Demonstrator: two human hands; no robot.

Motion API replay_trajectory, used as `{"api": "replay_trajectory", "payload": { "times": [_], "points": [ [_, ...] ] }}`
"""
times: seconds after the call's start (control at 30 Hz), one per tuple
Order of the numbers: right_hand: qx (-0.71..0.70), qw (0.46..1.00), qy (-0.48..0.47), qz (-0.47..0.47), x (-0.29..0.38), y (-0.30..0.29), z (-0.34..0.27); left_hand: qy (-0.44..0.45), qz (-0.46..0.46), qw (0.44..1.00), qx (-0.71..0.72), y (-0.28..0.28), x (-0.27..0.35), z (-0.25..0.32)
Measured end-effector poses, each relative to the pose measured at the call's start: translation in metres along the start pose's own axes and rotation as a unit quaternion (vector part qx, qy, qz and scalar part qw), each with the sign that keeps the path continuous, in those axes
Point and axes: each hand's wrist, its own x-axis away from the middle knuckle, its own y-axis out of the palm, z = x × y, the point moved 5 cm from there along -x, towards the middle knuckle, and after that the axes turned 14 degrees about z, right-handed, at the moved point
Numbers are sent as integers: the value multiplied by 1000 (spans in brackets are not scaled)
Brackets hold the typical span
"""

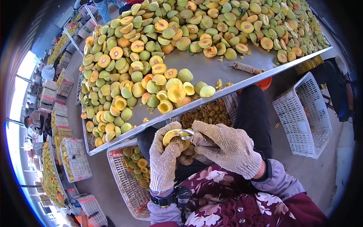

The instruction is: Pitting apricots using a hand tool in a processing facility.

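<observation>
My left hand [163, 159], in a beige knit work glove, grips a yellow peach half [171, 136], its cut face partly hidden by the thumb. In my gloved right hand [234, 150] is a pitting knife with a metal loop blade [186, 134] and a wrapped handle [202, 140]. The loop is at the right side of the peach half; whether it cuts into the flesh I cannot tell. Both hands are above my lap, just before the metal rim [195, 104] of a sorting table. Several hollowed peach halves [176, 93] lie close to that rim.
Halved peaches [170, 34] heap the table, beside a cloth-wrapped tool [244, 67]. Below are a crate of brown pits [204, 113] and a crate [127, 181] holding peach halves. To the right stand a white crate [306, 122], an orange container [264, 83] and a person's leg [326, 82].
</observation>
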Motion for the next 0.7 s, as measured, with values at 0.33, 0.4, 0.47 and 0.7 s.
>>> {"api": "replay_trajectory", "payload": {
  "times": [0.33,0.4,0.47,0.7],
  "points": [
    [53,998,-28,17,-1,-11,-8,-61,-20,994,90,6,25,-5],
    [62,998,11,2,-7,-10,6,-58,-124,978,156,10,43,-4],
    [137,983,64,108,4,-11,53,4,-110,990,90,0,57,-2],
    [-24,989,148,16,-3,7,58,456,291,551,-635,-102,-12,31]
  ]
}}
